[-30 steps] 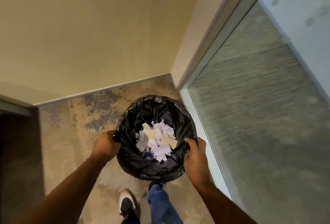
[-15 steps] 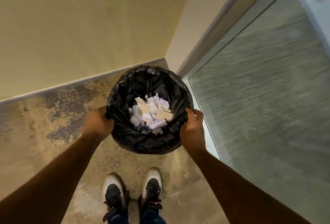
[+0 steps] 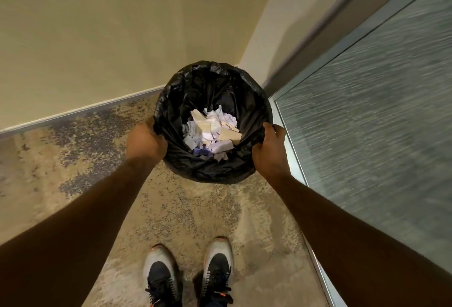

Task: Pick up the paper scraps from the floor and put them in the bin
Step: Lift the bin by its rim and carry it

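A round bin (image 3: 208,81) lined with a black plastic bag sits in the corner ahead of me. White, tan and bluish paper scraps (image 3: 211,133) lie in a heap inside it. My left hand (image 3: 144,141) grips the left side of the bin's rim, fingers curled over the bag. On the opposite side, my right hand (image 3: 269,150) grips the rim with the thumb over the edge. The floor I can see holds no loose scraps.
A beige wall (image 3: 122,25) with a grey skirting runs behind the bin. A frosted glass panel (image 3: 379,123) in a metal frame closes the right side. Mottled tan and grey carpet (image 3: 183,209) covers the floor. My two shoes (image 3: 188,275) stand side by side below the bin.
The bin has moved farther from me toward the corner while both hands kept their hold on the rim. My feet have come together.
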